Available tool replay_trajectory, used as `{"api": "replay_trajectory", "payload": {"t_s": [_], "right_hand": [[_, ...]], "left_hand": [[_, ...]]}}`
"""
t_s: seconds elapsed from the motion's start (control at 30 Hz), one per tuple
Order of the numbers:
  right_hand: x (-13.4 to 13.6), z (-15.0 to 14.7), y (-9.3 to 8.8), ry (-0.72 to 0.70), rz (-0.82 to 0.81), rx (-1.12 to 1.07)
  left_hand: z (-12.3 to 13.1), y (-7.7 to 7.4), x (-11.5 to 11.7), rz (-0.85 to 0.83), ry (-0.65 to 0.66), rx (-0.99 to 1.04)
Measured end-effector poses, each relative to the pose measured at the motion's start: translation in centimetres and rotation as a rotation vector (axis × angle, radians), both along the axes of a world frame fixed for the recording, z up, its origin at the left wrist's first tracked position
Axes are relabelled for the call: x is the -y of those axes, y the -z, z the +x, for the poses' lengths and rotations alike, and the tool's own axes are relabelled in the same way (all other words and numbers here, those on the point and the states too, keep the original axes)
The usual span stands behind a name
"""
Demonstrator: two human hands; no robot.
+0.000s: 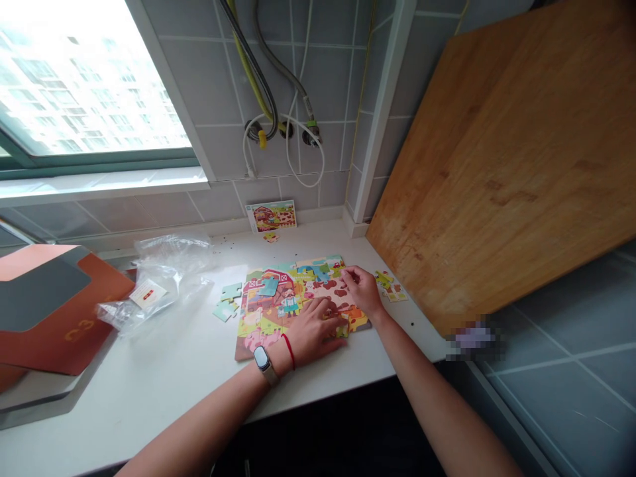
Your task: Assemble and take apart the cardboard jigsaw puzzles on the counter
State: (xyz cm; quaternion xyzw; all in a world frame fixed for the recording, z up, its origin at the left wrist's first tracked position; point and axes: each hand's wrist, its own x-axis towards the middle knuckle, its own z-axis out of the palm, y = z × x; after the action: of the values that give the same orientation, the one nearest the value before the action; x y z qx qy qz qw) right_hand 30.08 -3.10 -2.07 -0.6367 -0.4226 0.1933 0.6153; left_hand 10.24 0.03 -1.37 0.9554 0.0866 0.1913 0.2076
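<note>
A farm-scene jigsaw puzzle (258, 324), with a red barn and a spotted cow, lies on the white countertop. My left hand (313, 329) rests over its lower middle, palm down with fingers spread, and covers part of the picture. At the upper right edge of the puzzle my right hand (364, 291) is closed in a pinch; whatever its fingertips hold is hidden. A loose pale blue puzzle piece (269, 286) sits on top of the barn. Several loose pieces (226, 309) lie to the left of the puzzle, and more pieces (392, 286) lie to the right.
Against the tiled wall leans a picture card (272, 216) of the farm scene, with a puzzle piece (271, 237) before it. A clear plastic bag (169, 278) and an orange-and-grey box (54, 311) are at left. A large wooden board (517, 159) slants along the right.
</note>
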Motion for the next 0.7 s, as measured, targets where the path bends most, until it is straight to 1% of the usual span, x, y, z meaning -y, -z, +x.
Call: {"api": "replay_trajectory", "payload": {"t_s": [0.1, 0.23, 0.33, 0.4, 0.53, 0.7], "right_hand": [[0.0, 0.2, 0.0, 0.031, 0.009, -0.018], [0.2, 0.5, 0.1, 0.025, 0.042, -0.065], [0.0, 0.8, 0.6, 0.044, -0.005, -0.075], [-0.3, 0.9, 0.8, 0.022, -0.013, -0.082], [-0.4, 0.7, 0.6, 0.015, -0.016, -0.088], [-0.3, 0.7, 0.5, 0.026, -0.013, -0.079]], "left_hand": [[0.1, -0.1, 0.3, 0.006, -0.031, -0.015], [0.0, -0.3, 0.7, 0.034, -0.051, -0.021], [0.0, 0.3, 0.3, 0.066, -0.008, -0.011], [0.0, 0.9, -0.1, 0.064, -0.005, -0.017], [-0.2, 1.7, -0.7, -0.006, -0.016, 0.009], [-0.4, 1.5, -0.7, -0.099, -0.056, 0.023]]}}
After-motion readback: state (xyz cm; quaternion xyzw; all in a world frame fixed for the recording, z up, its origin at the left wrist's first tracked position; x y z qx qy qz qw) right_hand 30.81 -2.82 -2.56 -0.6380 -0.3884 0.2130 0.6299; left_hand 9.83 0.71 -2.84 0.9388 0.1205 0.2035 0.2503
